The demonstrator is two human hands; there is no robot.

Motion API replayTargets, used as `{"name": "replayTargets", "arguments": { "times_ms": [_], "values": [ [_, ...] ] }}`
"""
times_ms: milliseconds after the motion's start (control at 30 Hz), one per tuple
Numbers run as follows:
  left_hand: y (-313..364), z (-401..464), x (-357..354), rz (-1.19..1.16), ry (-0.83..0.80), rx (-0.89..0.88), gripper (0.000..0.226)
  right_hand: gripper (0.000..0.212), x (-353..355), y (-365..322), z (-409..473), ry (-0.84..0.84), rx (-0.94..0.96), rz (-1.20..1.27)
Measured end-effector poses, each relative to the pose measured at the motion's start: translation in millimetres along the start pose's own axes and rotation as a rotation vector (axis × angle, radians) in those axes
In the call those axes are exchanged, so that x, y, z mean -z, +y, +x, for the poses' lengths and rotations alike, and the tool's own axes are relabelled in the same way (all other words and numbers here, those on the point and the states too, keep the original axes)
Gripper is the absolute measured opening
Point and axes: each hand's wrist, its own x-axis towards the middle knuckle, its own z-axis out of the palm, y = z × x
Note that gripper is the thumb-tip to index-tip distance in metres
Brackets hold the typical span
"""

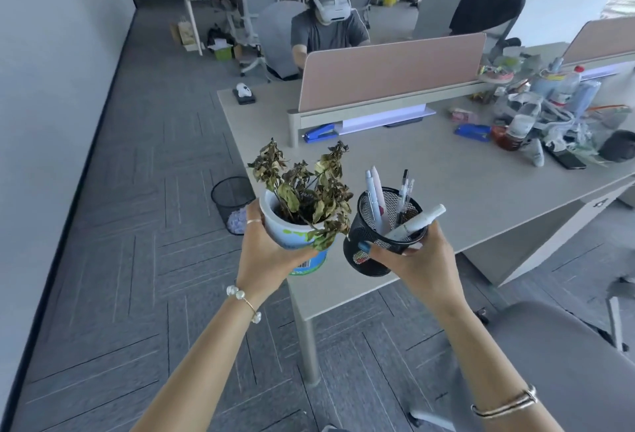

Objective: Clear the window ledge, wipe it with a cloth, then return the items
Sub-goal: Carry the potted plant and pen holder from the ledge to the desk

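Grey carpet tiles laid in a zigzag pattern cover the floor [130, 259], and a pale, matte bench [446, 198] on a round metal leg stands over them. Nearest, above the bench's front corner, two bare forearms reach forward. The left hand [264, 253] has its grip wrapped round a white plastic pot [292, 235] with a blue and green label, held in the air just left of the bench corner; a dried plant [305, 187] with curled brown leaves stands in it. The right hand [415, 259] has its grip closed round a black wire-mesh pen cup [374, 235], cylindrical and tilted, held over the bench edge and just beside the pot; smooth pens and a white marker [415, 223] stick out of it. Left of the bench, a black mesh bin [230, 198] sits on the carpet. Farther along the bench lie two blue staplers, one [319, 132] beneath a pink fabric divider [391, 70]. Beyond the divider sits a person in a white headset.
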Motion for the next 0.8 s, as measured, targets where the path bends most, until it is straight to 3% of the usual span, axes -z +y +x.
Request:
{"name": "replayTargets", "arguments": {
  "times_ms": [300,533,700,800],
  "values": [
    [-76,93,17,-0.005,-0.084,0.044,0.085,0.069,-56,21,79,-0.026,-0.085,-0.072],
    [-132,161,25,0.035,-0.181,0.077,0.064,0.067,-106,39,114,0.096,-0.197,-0.059],
    [-183,208,31,0.125,-0.274,0.167,0.083,0.098,-145,47,128,0.259,-0.283,0.025],
    [-200,230,33,0.176,-0.338,0.153,0.082,0.103,-161,52,134,0.366,-0.334,0.047]
  ]
}}
